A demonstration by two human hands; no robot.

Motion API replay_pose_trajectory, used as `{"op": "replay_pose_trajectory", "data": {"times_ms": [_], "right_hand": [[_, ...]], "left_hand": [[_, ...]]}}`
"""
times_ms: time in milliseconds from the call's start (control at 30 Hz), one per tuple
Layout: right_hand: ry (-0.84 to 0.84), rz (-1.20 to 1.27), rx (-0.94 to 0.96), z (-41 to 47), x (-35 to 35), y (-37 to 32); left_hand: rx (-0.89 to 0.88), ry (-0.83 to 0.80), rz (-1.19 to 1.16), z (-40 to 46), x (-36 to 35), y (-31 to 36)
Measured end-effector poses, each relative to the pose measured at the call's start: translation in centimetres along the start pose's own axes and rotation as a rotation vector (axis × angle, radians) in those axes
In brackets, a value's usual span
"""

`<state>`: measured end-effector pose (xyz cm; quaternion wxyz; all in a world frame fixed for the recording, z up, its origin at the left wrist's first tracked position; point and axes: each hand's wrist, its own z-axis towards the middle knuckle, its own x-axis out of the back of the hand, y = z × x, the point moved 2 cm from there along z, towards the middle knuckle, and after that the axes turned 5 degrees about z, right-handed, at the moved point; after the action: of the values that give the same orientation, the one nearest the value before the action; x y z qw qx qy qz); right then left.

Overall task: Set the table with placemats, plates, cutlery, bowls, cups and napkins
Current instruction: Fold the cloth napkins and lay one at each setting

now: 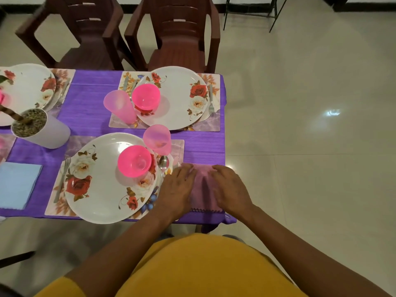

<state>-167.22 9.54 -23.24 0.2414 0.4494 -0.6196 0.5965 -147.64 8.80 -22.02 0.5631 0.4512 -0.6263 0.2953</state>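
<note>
A pink napkin (pixel 202 189) lies flat at the table's near right corner. My left hand (pixel 176 187) and my right hand (pixel 230 189) press on it with straight fingers, one on each side. Left of it sits a floral plate (pixel 100 189) on a placemat (pixel 62 205), carrying a pink bowl (pixel 134 160). A pink cup (pixel 157 139), a spoon (pixel 164 165) and a fork (pixel 63 176) flank that plate. Across the table, a second plate (pixel 180 97) holds a pink bowl (pixel 145 96), with a pink cup (pixel 120 107) and a fork (pixel 211 99) beside it.
A blue napkin (pixel 18 183) lies at the near left. A white pot with a plant (pixel 40 129) stands mid-table on the purple cloth (pixel 203 146). Another plate (pixel 27 82) sits far left. Two brown chairs (pixel 177 35) stand behind the table. Tiled floor lies to the right.
</note>
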Motion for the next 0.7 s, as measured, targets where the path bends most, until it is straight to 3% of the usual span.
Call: {"op": "replay_pose_trajectory", "data": {"times_ms": [167, 367, 567, 700], "right_hand": [[-0.174, -0.177, 0.106, 0.5, -1.3, 0.3], [-0.200, -0.236, 0.126, 0.3, -1.1, 1.1], [-0.238, -0.258, 0.120, 0.6, -1.0, 0.4], [-0.180, -0.231, 0.138, 1.3, 0.1, -2.0]], "left_hand": [[-0.035, -0.167, 0.043, 0.3, -1.5, 0.5], [0.000, -0.245, 0.120, 0.1, -2.1, 0.9], [-0.028, -0.260, 0.056, 0.5, -1.8, 0.0], [-0.001, -0.114, -0.129, -0.7, -0.5, -1.7]]}}
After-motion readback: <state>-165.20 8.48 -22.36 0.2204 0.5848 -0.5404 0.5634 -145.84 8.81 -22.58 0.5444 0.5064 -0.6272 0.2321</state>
